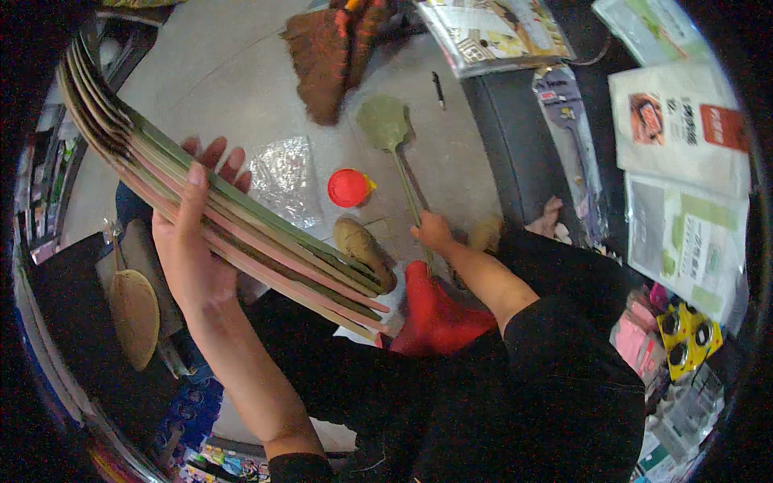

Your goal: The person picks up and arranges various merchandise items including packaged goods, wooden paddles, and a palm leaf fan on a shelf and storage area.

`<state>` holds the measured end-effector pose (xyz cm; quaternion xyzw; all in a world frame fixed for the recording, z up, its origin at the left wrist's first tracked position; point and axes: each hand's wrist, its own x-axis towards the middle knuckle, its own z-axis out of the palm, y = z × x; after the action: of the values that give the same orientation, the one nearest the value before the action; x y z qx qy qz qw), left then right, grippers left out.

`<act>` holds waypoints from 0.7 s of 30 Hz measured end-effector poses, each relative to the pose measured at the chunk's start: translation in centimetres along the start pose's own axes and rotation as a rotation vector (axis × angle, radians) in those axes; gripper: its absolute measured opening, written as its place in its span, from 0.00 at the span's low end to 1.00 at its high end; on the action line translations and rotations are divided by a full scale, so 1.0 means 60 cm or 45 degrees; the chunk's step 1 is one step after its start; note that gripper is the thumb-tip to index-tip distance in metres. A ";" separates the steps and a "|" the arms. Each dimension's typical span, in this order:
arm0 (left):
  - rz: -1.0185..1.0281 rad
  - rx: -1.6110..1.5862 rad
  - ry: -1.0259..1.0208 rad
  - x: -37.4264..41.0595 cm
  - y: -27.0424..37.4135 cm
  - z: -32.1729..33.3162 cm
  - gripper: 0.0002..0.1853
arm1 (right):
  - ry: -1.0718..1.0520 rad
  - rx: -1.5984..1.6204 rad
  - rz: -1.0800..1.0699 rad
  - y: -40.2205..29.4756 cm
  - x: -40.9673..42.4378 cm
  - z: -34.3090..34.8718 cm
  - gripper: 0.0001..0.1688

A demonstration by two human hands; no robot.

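Note:
A stacked bundle of long plastic fly swatters point(253, 223), in green, pink and beige, slants from upper left to the middle. My left hand point(196, 229) grips it, the thumb lying across the top. A single olive-green fly swatter point(383, 122) points away over the floor with its broad head at the far end. Its handle is in my right hand point(433, 232). Just below that hand is a red item point(444, 317), its kind unclear, near my dark clothing. A crinkled clear plastic bag point(284, 178) and a round red object point(347, 188) with a yellow edge lie between the two hands.
A black pen point(438, 90) and a blurred brown object point(320, 66) are on the grey floor point(199, 78) farther off. Packaged goods point(679, 121) line the right side, beside a yellow blister pack point(688, 341). A tan oval paddle-like item point(134, 320) is at the left. Shoes point(359, 247) show below.

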<state>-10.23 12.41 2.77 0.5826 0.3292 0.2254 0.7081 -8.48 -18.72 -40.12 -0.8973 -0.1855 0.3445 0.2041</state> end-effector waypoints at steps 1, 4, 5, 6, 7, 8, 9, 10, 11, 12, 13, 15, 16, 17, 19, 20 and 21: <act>0.009 -0.045 -0.030 0.004 0.001 -0.003 0.25 | 0.031 -0.022 -0.018 0.004 -0.015 -0.014 0.22; 0.032 -0.166 -0.113 0.014 0.001 -0.009 0.25 | 0.114 0.024 0.045 -0.027 -0.060 -0.064 0.21; 0.040 -0.199 -0.141 0.016 0.002 -0.011 0.25 | 0.134 0.033 0.016 -0.026 -0.065 -0.064 0.21; 0.053 -0.236 -0.171 0.019 -0.001 -0.008 0.25 | 0.160 0.039 -0.008 -0.022 -0.068 -0.073 0.20; 0.053 -0.231 -0.182 0.019 0.001 -0.007 0.24 | 0.184 0.045 -0.035 -0.020 -0.073 -0.079 0.19; 0.062 -0.268 -0.207 0.017 0.003 -0.010 0.24 | 0.201 0.080 -0.052 -0.022 -0.080 -0.080 0.19; 0.071 -0.312 -0.234 0.017 0.003 -0.010 0.24 | 0.222 0.110 -0.067 -0.028 -0.085 -0.092 0.18; 0.077 -0.327 -0.235 0.015 0.006 -0.010 0.23 | 0.242 0.140 -0.084 -0.039 -0.090 -0.104 0.18; 0.083 -0.341 -0.235 0.012 0.010 -0.010 0.23 | 0.304 0.137 -0.114 -0.050 -0.088 -0.114 0.18; 0.078 -0.367 -0.258 0.014 0.007 -0.001 0.23 | 0.382 0.128 -0.123 -0.050 -0.083 -0.127 0.18; 0.081 -0.361 -0.259 0.013 0.008 0.000 0.22 | 0.451 0.116 -0.144 -0.061 -0.078 -0.151 0.18; 0.081 -0.358 -0.265 0.017 0.007 -0.003 0.22 | 0.415 0.052 -0.288 -0.090 -0.057 -0.231 0.18; 0.063 -0.380 -0.276 0.018 0.007 -0.004 0.22 | 0.410 -0.115 -0.273 -0.105 -0.044 -0.285 0.18; 0.060 -0.382 -0.277 0.019 0.005 0.000 0.22 | 0.399 -0.273 -0.253 -0.120 -0.029 -0.342 0.18; 0.047 -0.361 -0.228 0.023 0.002 0.002 0.22 | 0.285 -0.531 -0.373 -0.131 -0.019 -0.467 0.17; 0.047 -0.352 -0.215 0.022 0.002 0.006 0.22 | 0.269 -0.585 -0.396 -0.128 -0.018 -0.524 0.17; 0.045 -0.342 -0.202 0.021 0.000 0.011 0.22 | 0.249 -0.638 -0.416 -0.112 -0.019 -0.566 0.17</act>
<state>-8.91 12.83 2.58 0.5043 0.2289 0.2332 0.7993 12.99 -21.65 -13.08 -0.9069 -0.3858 0.1627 0.0464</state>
